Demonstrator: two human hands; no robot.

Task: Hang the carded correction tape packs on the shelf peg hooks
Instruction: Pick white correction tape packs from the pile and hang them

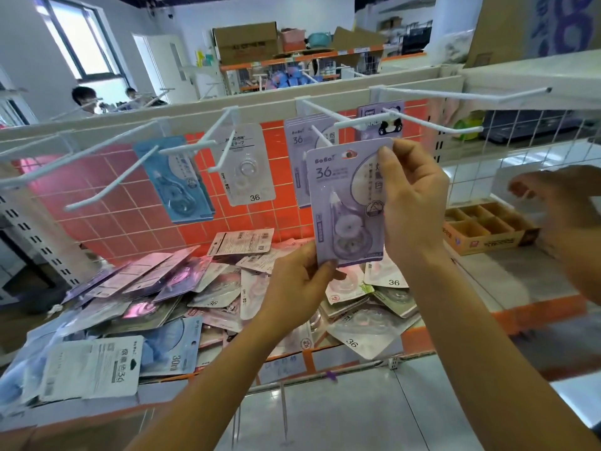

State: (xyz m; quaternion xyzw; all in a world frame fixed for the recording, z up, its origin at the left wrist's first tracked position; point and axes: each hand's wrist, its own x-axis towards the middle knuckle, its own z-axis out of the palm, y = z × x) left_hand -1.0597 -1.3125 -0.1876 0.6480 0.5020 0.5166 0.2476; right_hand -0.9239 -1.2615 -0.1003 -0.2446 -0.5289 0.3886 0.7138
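Purple correction tape pack (348,203) is held up in the middle, just in front of a white peg hook (322,135). It is not on the hook yet. The left hand (299,281) pinches its bottom left corner, thumb on the front. The right hand (413,203) grips its right edge, thumb on the front too. The pack stands upright, with a big 36 and a clear bubble. More packs lie in a pile (162,297) below.
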